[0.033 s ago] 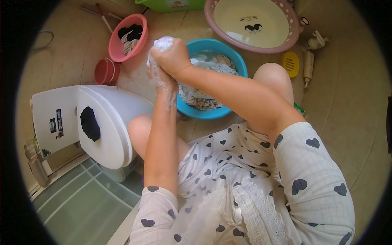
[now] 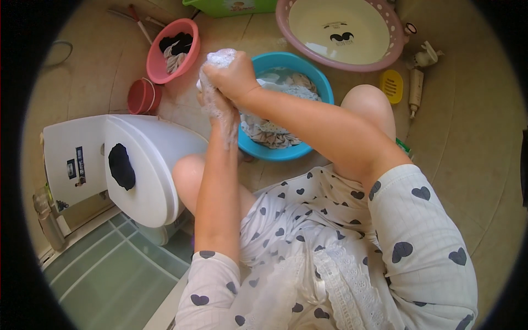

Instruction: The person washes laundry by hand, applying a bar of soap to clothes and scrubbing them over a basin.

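Observation:
My right hand (image 2: 235,78) is closed over a small, white, foam-covered bundle (image 2: 221,57), which looks like a wet cloth. Just beneath it, my left hand (image 2: 216,103) is closed against the same bundle, with suds running down its wrist. The two hands press together, so most of the bundle is hidden. They are raised over the left rim of a blue basin (image 2: 328,92). Inside that basin, pale wet clothes (image 2: 275,135) lie in cloudy water, partly covered by my right forearm.
A pink-rimmed basin (image 2: 285,27) of water stands beyond. To the left are a pink basin (image 2: 150,61) with dark and light cloths, a red bucket (image 2: 137,99), and a white toilet (image 2: 159,148) with a black cloth (image 2: 121,166) on its lid. A yellow soap dish (image 2: 391,87) lies right.

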A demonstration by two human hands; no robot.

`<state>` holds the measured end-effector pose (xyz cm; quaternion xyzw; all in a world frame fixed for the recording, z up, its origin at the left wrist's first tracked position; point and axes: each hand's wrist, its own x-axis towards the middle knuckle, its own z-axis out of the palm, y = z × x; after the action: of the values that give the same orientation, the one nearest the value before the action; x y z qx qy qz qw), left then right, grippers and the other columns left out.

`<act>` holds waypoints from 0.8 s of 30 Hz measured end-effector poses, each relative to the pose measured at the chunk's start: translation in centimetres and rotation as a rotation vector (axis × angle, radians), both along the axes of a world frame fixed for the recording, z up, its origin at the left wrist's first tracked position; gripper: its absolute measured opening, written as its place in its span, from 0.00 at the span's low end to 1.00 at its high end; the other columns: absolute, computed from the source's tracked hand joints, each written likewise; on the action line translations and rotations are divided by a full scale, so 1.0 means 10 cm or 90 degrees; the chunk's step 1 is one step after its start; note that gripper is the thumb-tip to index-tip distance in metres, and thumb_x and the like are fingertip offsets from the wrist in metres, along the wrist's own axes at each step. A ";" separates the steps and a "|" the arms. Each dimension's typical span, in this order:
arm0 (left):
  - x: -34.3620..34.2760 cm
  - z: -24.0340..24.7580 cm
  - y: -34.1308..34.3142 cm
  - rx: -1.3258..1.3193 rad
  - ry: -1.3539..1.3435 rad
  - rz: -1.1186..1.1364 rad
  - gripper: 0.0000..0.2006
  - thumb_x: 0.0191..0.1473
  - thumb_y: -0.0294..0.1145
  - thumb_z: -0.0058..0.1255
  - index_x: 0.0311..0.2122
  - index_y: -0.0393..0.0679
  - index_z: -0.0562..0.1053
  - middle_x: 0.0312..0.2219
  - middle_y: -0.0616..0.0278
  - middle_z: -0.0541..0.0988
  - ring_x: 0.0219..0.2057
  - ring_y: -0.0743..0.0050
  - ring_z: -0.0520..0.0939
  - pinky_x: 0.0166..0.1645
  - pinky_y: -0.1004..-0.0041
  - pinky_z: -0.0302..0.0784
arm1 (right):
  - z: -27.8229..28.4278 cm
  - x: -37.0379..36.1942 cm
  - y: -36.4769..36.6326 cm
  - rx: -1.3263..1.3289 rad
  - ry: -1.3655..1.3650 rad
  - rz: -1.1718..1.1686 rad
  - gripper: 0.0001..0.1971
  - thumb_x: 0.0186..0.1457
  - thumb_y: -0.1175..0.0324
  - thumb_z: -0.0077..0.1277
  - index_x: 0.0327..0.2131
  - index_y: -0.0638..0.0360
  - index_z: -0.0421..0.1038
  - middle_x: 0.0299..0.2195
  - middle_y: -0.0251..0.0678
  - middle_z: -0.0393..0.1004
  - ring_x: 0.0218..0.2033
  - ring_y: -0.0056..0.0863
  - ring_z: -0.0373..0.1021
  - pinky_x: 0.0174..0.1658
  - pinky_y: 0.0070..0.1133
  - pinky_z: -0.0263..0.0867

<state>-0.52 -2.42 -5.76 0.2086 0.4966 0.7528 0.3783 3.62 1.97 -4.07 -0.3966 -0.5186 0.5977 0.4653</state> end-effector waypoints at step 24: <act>-0.14 -0.32 -0.18 -0.051 0.300 -0.149 0.26 0.51 0.51 0.41 0.49 0.41 0.63 0.38 0.60 0.74 0.38 0.66 0.75 0.43 0.70 0.68 | 0.47 0.08 0.61 -0.319 0.467 0.130 0.09 0.40 0.67 0.53 0.21 0.59 0.64 0.24 0.39 0.67 0.24 0.28 0.67 0.26 0.28 0.63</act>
<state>-1.89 -4.23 -9.00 0.4190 0.5728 0.6145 0.3446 4.38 8.04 0.62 -0.2057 -0.1955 0.8486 0.4466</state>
